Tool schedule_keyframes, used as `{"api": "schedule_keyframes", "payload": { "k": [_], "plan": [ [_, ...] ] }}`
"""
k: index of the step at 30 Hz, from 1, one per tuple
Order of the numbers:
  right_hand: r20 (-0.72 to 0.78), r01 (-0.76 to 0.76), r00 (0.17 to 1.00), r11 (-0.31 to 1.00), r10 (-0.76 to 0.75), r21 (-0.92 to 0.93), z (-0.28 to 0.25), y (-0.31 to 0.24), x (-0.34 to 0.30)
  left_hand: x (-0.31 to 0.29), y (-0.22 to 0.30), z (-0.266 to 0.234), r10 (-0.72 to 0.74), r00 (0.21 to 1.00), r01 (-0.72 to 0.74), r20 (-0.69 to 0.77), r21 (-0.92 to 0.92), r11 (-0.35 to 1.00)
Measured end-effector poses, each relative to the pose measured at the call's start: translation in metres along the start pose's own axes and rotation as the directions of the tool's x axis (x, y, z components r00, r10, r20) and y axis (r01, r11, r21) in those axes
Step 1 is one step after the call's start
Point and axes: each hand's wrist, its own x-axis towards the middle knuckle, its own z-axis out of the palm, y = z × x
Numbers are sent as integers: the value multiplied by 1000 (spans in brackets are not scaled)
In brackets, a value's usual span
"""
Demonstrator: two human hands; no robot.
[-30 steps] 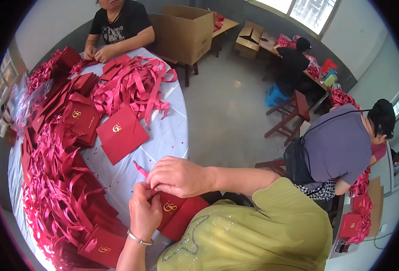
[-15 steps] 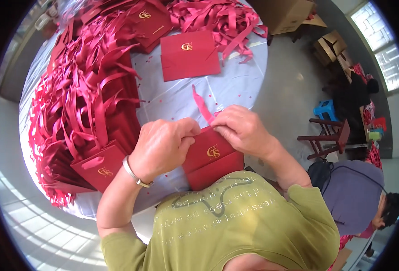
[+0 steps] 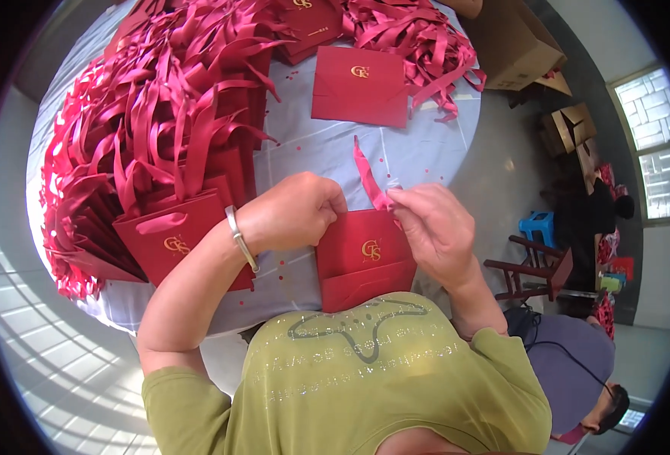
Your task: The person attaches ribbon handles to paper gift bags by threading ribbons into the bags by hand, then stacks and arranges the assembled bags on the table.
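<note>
A flat red paper bag (image 3: 365,258) with a gold emblem lies on the table right in front of me. My left hand (image 3: 301,212), wearing a silver bangle, is curled closed at the bag's upper left corner; its fingertips are partly hidden. At the upper right corner my right hand (image 3: 435,227) pinches a pinkish-red ribbon (image 3: 367,176), whose loose end points away from me. Whether the ribbon passes through the bag is hidden by the fingers.
Many red bags with ribbon handles (image 3: 176,129) crowd the table's left side. Farther off lie another flat red bag (image 3: 360,87) and a heap of ribbons (image 3: 418,45). Beyond the table are a cardboard box (image 3: 517,45), a wooden stool (image 3: 536,265), a blue stool (image 3: 537,226) and a seated person (image 3: 562,356).
My right hand has moved slightly right and away from the left, still pinching the ribbon. My left hand stays at the bag's upper left corner. The whole view has shifted a little.
</note>
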Motion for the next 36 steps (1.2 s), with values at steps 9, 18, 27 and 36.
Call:
{"api": "schedule_keyframes", "payload": {
  "k": [9, 18, 27, 36],
  "plan": [
    [236, 8, 972, 998, -24, 68, 11, -2, -3, 8, -7, -6, -154, 981, 171, 116, -156, 973],
    [193, 68, 979, 998, -70, 18, 22, -6, -7, 7, -4, -5, -147, 983, 163, 108, -147, 976],
    [231, 99, 971, 984, -63, -147, 29, -12, -7, 4, -2, -3, -133, 988, 143, 83, -126, 982],
    [421, 168, 907, 911, 8, -377, 39, -34, 2, 3, 2, 0, -102, 994, 105, 34, -109, 989]
  ]
}}
